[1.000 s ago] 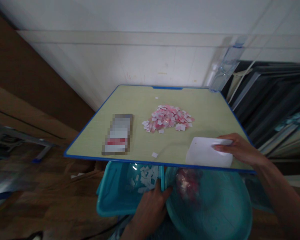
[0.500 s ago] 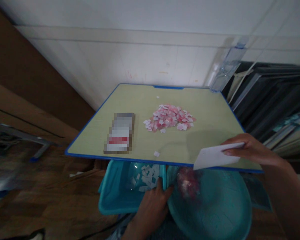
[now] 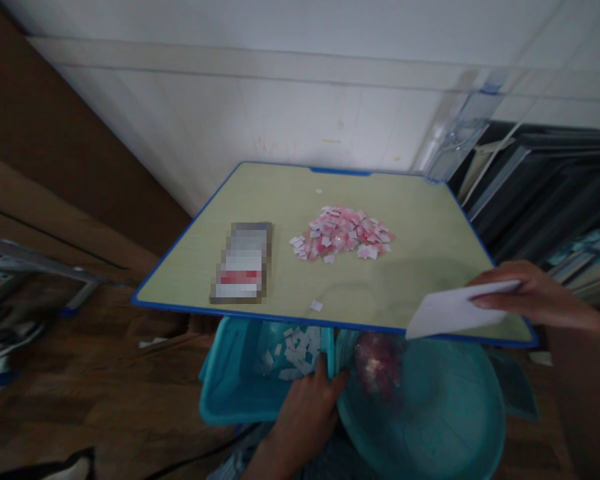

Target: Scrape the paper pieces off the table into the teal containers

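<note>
My right hand (image 3: 510, 293), over the table's front right corner, pinches a white sheet that looks like stiff paper or card (image 3: 455, 310). Low in the middle, my left hand (image 3: 313, 403) is closed over the adjoining rims of a rectangular teal bin (image 3: 213, 400) and a round teal basin (image 3: 497, 427). Several white paper bits (image 3: 300, 347) lie inside the bin. A reddish bundle (image 3: 377, 363) with a shiny clear covering sits in the basin. On the folding table (image 3: 410, 200) rests a pile of small pink and white pieces (image 3: 347, 233).
A pixelated phone-like object (image 3: 243, 263) lies on the table's left side. One loose white piece (image 3: 317, 305) is near the front edge. A clear plastic bottle (image 3: 460, 137) stands at the back right, beside dark stacked panels (image 3: 550, 180). A white wall (image 3: 280, 107) rises behind.
My right hand has moved to the right with the white sheet, away from the pile. My left hand stays on the rims. The view has shifted slightly.
</note>
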